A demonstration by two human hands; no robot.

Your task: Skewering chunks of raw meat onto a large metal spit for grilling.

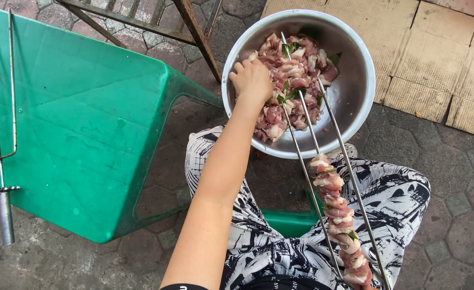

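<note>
Paving underfoot; left hand (251, 79) digs into the bowl (355, 91), grip pinching meat (296, 70). I should pick one firm piece for the skewer (312, 177).

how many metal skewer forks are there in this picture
2. One skewer fork, loaded with meat, runs from the lap into the metal bowl. An empty fork lies on the green table.
</note>
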